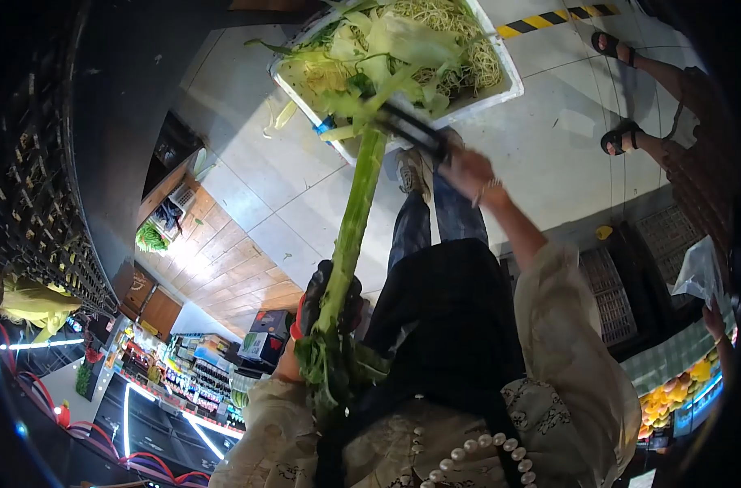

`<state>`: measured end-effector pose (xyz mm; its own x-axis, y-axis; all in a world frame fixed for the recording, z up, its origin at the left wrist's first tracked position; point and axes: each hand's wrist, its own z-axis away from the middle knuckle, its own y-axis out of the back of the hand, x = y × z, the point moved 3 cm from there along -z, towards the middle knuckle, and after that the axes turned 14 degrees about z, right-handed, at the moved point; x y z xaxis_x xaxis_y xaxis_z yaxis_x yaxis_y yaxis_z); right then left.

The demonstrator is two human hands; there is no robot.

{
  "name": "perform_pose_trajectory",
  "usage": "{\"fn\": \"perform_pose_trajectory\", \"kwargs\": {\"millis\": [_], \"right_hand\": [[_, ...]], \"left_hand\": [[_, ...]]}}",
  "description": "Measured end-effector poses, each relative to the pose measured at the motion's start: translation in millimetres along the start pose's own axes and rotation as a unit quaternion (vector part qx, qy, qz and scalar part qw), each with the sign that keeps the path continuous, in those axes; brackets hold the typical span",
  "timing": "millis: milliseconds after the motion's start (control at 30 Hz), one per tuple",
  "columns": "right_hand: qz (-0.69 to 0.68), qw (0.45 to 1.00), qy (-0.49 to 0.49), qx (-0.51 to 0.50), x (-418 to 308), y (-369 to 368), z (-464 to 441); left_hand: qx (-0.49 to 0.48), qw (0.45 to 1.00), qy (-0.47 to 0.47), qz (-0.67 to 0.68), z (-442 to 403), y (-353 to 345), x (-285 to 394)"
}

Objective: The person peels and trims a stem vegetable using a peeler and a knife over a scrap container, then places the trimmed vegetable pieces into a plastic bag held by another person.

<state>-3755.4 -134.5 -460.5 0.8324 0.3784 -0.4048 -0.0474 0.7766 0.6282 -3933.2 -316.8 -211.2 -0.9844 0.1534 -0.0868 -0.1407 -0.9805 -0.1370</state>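
My left hand point(312, 302), in a black glove, is closed around the lower part of a long green celtuce stem point(354, 211). Leaves hang from the stem's lower end, near my apron. Its upper end reaches over the edge of a white foam box point(513, 85). My bare right hand point(465, 172) grips a dark-handled peeler or knife point(411, 130), blurred by motion, whose far end is beside the top of the stem. Pale strips and peelings point(411, 45) heap up in the box.
Another person's sandalled foot point(618, 138) stands at the right, and a hand there holds a clear plastic bag point(697, 272). A black-and-yellow floor tape point(557, 18) runs beside the box. Dark woven baskets point(602, 297) are at right; a dark counter point(126, 122) rises on the left.
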Motion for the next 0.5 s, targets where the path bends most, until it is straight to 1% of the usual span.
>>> {"fn": "perform_pose_trajectory", "kwargs": {"millis": [33, 67, 100, 167, 200, 267, 300, 333, 400, 467, 500], "right_hand": [[0.006, 1.000, 0.024, -0.010, -21.1, 11.3, 24.8], [0.014, 0.995, 0.086, -0.041, -36.2, 9.5, 49.4], [-0.041, 0.991, 0.126, 0.013, -52.6, 10.5, 73.8], [-0.112, 0.981, 0.156, -0.007, -83.2, 39.5, 115.0], [-0.101, 0.980, 0.169, -0.005, -92.0, 39.1, 123.1], [-0.092, 0.983, 0.158, 0.020, -78.9, 29.4, 105.3], [-0.050, 0.991, 0.122, 0.035, -57.8, 1.1, 80.9], [-0.010, 0.995, 0.089, 0.048, -34.1, -24.0, 53.2], [0.000, 0.997, 0.049, 0.065, -4.9, -19.7, 2.9], [0.010, 0.995, 0.059, 0.082, -1.5, -23.4, -25.7], [0.020, 0.996, 0.056, 0.066, 0.1, -35.7, -28.2]], "left_hand": [[-0.018, 1.000, 0.010, 0.003, -8.4, -2.9, 2.3], [-0.033, 0.999, 0.023, 0.007, -14.9, -7.1, 3.0], [0.013, 1.000, 0.004, -0.004, -17.6, -15.3, 1.6], [-0.015, 1.000, 0.017, 0.009, -17.7, -17.0, -2.1], [-0.026, 0.999, 0.021, 0.015, -16.9, -16.2, -2.6], [-0.050, 0.998, 0.035, 0.024, -17.1, -15.0, -5.9], [-0.061, 0.997, 0.041, 0.029, -17.2, -14.3, -6.3], [-0.009, 1.000, 0.027, 0.011, -10.3, -15.4, -7.0], [0.092, 0.995, -0.003, -0.025, 6.8, -26.5, -5.7], [0.016, 1.000, 0.003, -0.011, -9.8, -11.0, 1.4], [-0.019, 1.000, 0.017, -0.004, -12.7, -14.2, 0.4]]}}
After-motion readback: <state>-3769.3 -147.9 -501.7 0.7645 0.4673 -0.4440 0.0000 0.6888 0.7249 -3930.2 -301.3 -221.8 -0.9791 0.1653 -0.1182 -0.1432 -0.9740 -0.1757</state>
